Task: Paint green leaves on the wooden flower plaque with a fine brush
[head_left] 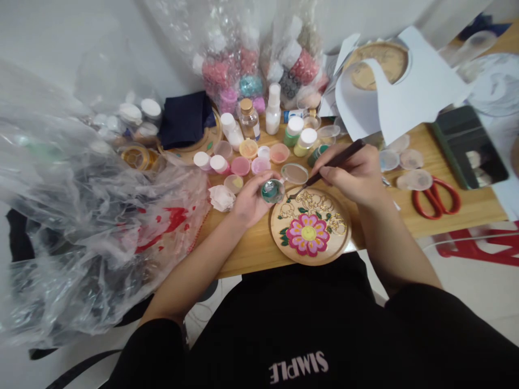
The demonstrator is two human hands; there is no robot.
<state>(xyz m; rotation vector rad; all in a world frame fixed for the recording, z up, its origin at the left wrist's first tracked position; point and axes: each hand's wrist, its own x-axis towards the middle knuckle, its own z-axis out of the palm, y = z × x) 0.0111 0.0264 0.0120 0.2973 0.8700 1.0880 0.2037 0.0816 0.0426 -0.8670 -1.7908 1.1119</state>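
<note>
My left hand (252,201) is closed round a small clear cup of green paint (271,191), tilted toward me beside the disc. In my right hand (352,172) is a dark-handled tool with a thin tip (334,161), perhaps a fine brush or spatula. Its tip meets the upper left of a round wooden disc (344,249), among gold outlines. A pink flower with a yellow centre (308,233) and several green leaves are coloured in on the disc. The disc lies at the table's front edge, close to my body.
Small paint cups (240,166) and white-capped jars (293,129) crowd behind the disc. To the right lie red-handled scissors (436,199) and a phone (470,146). Crumpled plastic sheeting (101,243) covers the left side. Bags of coloured jars (231,75) stand against the wall.
</note>
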